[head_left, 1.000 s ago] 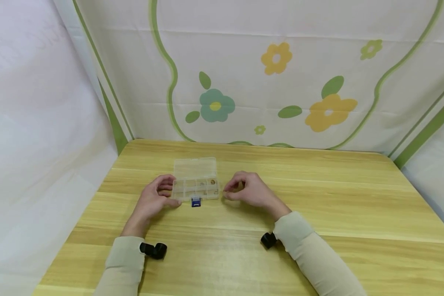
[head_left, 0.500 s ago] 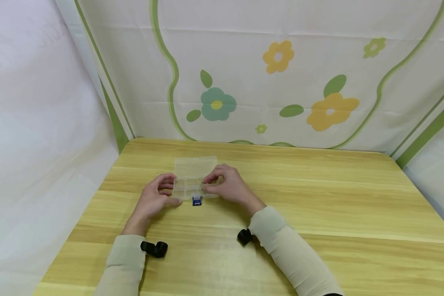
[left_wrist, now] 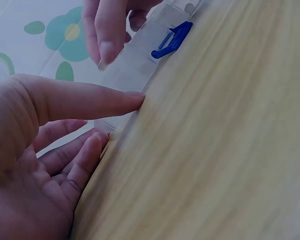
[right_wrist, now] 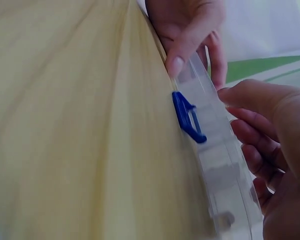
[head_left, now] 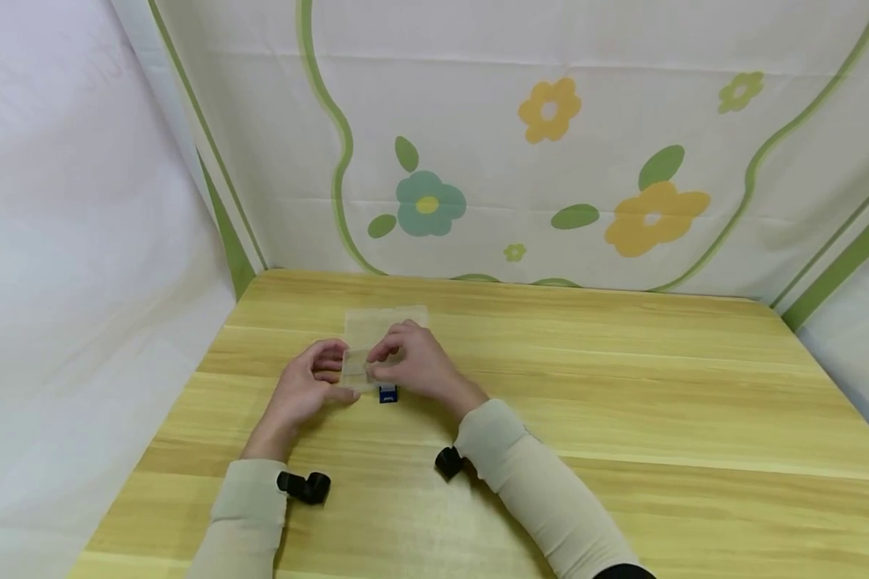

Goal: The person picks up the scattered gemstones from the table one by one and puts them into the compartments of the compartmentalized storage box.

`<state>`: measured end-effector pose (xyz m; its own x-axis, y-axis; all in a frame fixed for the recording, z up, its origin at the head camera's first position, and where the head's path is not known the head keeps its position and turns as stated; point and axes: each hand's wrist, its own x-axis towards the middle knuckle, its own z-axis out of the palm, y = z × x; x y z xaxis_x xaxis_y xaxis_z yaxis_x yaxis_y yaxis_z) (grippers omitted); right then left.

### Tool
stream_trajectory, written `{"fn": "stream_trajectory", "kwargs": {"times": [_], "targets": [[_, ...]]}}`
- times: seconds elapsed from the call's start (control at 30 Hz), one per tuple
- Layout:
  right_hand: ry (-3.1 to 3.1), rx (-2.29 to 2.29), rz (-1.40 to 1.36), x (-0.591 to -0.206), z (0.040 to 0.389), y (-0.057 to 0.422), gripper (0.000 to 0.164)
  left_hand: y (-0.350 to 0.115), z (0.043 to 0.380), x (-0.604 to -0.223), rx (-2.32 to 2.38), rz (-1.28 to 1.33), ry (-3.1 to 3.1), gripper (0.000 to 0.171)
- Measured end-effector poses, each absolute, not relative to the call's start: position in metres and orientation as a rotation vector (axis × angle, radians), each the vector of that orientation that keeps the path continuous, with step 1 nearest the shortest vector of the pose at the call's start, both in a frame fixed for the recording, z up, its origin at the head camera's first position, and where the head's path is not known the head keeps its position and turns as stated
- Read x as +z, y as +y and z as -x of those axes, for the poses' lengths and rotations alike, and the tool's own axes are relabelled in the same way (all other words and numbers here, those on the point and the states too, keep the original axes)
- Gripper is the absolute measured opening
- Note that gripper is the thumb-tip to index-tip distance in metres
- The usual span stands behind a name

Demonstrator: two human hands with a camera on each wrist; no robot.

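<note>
A clear plastic compartment box (head_left: pixel 353 378) lies on the table with its lid (head_left: pixel 368 323) swung back and a blue latch (head_left: pixel 388 394) at its front. My left hand (head_left: pixel 306 388) holds the box's left end, thumb against the front edge and fingers around the side. Over the left compartments, my right hand (head_left: pixel 422 363) pinches a tiny object (left_wrist: pixel 101 65) at its fingertips; I cannot tell its kind. In the right wrist view, a small roundish piece (right_wrist: pixel 224 218) shows through the box's wall, in a compartment at the right end. The right hand hides the right compartments in the head view.
The wood-grain table (head_left: pixel 594 418) reaches to a white curtain (head_left: pixel 478 121) printed with flowers behind it. Another white cloth (head_left: pixel 80 281) hangs at the left. Black camera mounts (head_left: pixel 306 487) sit at both sleeve cuffs.
My right hand has moved left, from beside the box's right end to above its left compartments, fingertips still together. The left hand stays at the box's left end.
</note>
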<state>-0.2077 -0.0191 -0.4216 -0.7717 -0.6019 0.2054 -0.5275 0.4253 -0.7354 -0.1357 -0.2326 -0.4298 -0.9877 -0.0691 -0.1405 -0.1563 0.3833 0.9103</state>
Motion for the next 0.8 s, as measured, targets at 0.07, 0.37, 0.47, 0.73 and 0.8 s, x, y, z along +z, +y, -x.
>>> {"fn": "stream_trajectory", "kwargs": {"times": [0.07,0.37,0.47,0.73,0.8], "targets": [[2.576,-1.258,1.031,-0.4217,0.2061,-0.0227,0.006,-0.2320,0.1352,-0.4299,1.700,0.201,2.540,0.078],[2.638,-1.120,1.090,-0.4212,0.2034,-0.0278,0.006,-0.2276,0.1340,-0.4296,1.725,0.180,2.528,0.079],[2.646,-1.131,1.086,-0.4210,0.2042,-0.0274,0.007,-0.2271,0.1363,-0.4294,1.729,0.178,2.524,0.079],[2.653,-1.141,1.069,-0.4198,0.2001,-0.0251,0.007,-0.2281,0.1333,-0.4308,1.719,0.187,2.515,0.081],[2.674,-1.162,1.076,-0.4179,0.1980,-0.0206,0.009,-0.2291,0.1324,-0.4316,1.706,0.190,2.521,0.080]]}}
